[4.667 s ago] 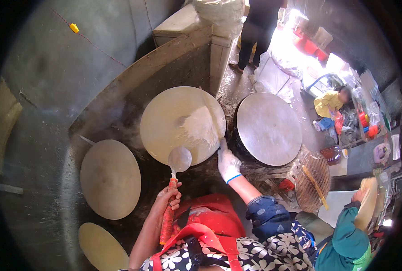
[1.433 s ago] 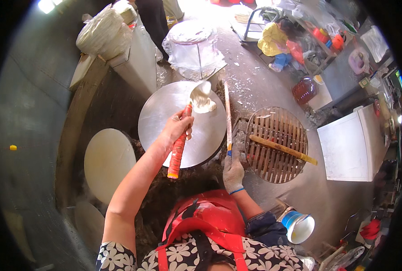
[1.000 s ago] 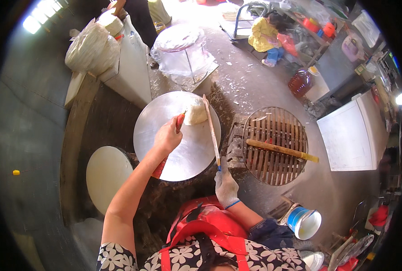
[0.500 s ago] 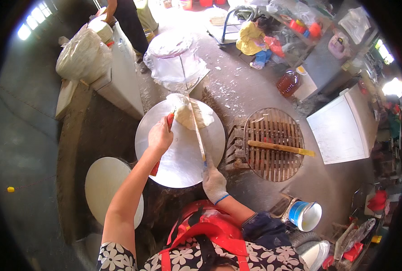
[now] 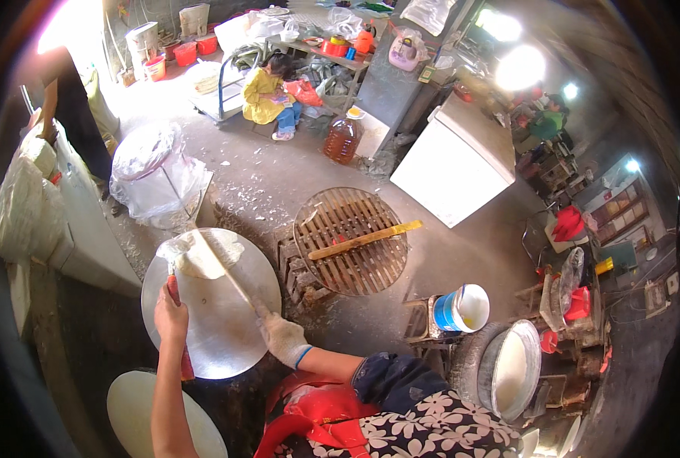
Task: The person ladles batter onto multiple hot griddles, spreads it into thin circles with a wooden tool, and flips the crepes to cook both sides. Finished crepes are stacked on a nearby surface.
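Note:
A round metal griddle [image 5: 218,328] lies in front of me, with a pale, thin, folded sheet [image 5: 212,259] of what looks like dough at its far side. My left hand [image 5: 172,317], bare, is closed round a red-handled tool [image 5: 186,366]; its narrow far end reaches the sheet's left edge. In a white work glove, my right hand [image 5: 283,342] grips a long thin stick [image 5: 232,281] that slants away to the left across the sheet. Beyond the griddle is a round stand draped in clear plastic [image 5: 153,172], which the stick's far end points toward.
Right of the griddle, a round slatted rack [image 5: 348,267] carries a wooden stick [image 5: 370,239]. Nearer stand a blue-and-white bucket [image 5: 447,311] and a large metal basin [image 5: 500,374]. A pale round lid [image 5: 149,420] is at lower left. A seated person in yellow [image 5: 262,95] is farther off.
The view has swung to the right, so the griddle and both hands sit farther left in the picture. Both hands keep hold of their tools, and the sheet stays on the griddle's far side.

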`<act>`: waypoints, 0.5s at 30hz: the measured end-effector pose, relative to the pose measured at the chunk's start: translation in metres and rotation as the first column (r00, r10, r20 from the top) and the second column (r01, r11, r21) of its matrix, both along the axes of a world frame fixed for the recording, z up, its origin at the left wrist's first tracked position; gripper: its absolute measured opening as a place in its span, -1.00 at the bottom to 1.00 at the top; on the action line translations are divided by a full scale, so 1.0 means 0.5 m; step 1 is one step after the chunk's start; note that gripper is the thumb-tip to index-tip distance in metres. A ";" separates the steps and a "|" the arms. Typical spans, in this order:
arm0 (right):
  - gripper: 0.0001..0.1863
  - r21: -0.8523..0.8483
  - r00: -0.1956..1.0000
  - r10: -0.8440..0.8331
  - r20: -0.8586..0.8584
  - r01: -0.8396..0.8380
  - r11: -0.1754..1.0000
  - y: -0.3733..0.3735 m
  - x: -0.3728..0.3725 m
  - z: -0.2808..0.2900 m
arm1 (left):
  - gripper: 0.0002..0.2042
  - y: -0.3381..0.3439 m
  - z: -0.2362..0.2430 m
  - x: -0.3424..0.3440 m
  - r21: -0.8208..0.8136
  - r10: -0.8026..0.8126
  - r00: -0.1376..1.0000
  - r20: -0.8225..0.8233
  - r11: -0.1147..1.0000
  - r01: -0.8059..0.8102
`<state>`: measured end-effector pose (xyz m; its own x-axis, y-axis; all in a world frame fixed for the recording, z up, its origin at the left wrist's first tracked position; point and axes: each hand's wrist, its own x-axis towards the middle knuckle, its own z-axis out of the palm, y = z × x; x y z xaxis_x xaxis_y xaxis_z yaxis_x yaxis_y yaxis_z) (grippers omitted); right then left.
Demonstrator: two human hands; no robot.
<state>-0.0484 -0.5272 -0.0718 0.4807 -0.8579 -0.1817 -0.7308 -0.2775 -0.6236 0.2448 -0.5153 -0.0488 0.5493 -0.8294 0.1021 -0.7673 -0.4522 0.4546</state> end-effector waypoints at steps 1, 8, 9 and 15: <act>-0.33 -0.005 0.999 -0.041 0.036 0.041 0.999 0.000 -0.002 0.004 | -0.54 0.005 0.004 -0.001 -0.011 -0.006 1.000 -0.022 1.000 0.005; -0.39 -0.108 0.968 0.008 0.249 0.020 0.994 0.046 0.082 -0.038 | -0.58 0.087 0.022 0.002 -0.038 0.037 0.991 -0.128 0.998 -0.042; -0.48 0.037 0.999 0.032 -0.043 -0.030 0.999 0.030 0.090 -0.042 | -0.58 0.084 0.025 -0.004 -0.030 0.056 0.986 -0.157 0.998 -0.061; -0.37 -0.205 0.997 -0.020 0.081 0.036 0.978 -0.008 0.058 -0.022 | -0.51 0.180 0.046 0.019 0.004 0.197 0.958 -0.209 0.980 -0.201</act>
<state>-0.0193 -0.5311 -0.0829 0.4619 -0.8862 0.0373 -0.6915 -0.3861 -0.6105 0.2541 -0.4251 -0.0260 0.7138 -0.7001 -0.0181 -0.5507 -0.5771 0.6031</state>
